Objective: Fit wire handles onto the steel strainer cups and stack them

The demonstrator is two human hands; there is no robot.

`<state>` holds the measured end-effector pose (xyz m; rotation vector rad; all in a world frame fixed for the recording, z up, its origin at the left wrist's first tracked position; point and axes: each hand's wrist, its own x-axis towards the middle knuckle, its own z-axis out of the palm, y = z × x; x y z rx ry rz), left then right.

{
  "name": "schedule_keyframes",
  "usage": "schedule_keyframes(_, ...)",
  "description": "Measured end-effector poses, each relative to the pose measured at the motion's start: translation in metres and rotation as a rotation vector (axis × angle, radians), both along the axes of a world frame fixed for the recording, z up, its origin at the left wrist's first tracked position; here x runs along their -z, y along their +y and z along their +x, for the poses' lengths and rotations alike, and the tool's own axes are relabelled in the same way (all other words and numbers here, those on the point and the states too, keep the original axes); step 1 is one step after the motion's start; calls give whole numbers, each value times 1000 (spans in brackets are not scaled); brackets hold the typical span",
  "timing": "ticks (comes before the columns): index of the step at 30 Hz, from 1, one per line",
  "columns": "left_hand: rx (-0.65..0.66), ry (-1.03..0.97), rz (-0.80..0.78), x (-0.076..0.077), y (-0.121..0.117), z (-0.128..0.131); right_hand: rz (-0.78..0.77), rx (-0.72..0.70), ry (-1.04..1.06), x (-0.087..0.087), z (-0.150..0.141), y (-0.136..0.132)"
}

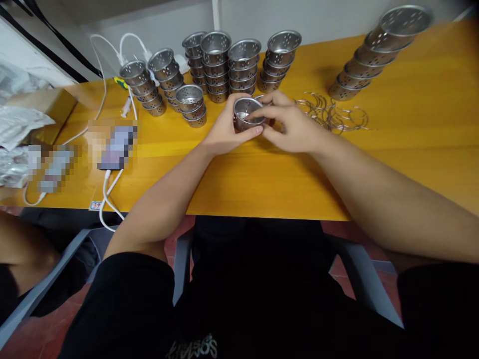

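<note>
A small perforated stainless-steel cup point(244, 108) is held tilted above the table, its open mouth toward me. My left hand point(224, 124) wraps round its left side, thumb along the front. My right hand point(292, 122) is closed at the cup's right side, one finger reaching over the rim into the mouth and the thumb low outside. Part of another metal edge shows beneath the right fingers; what it belongs to is hidden. To the right of my right hand lies a loose pile of thin curved wire pieces point(329, 117).
Several stacks of like cups line the back, including a short stack point(190, 102) left of my hands and a tall leaning stack point(368, 60) at the right. A phone point(118, 147) on a white cable lies left on the yellow table point(262, 189). Another person's arm point(28, 249) shows far left.
</note>
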<state>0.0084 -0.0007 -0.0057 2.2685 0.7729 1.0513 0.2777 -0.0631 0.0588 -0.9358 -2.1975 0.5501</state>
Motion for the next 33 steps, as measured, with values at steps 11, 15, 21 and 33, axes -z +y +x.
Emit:
schedule_keyframes(11, -108, 16, -160, -3, 4, 2, 7, 284, 41, -10, 14, 5)
schedule_keyframes(15, -133, 46, -242, -5, 5, -1, 51, 502, 0, 4, 26, 25)
schedule_keyframes(21, -131, 56, -271, -8, 0, 0, 109, 441, -34, 25, 35, 44)
schedule_keyframes(33, -63, 17, -258, 12, 10, -1, -77, 397, -89, 7, 27, 22)
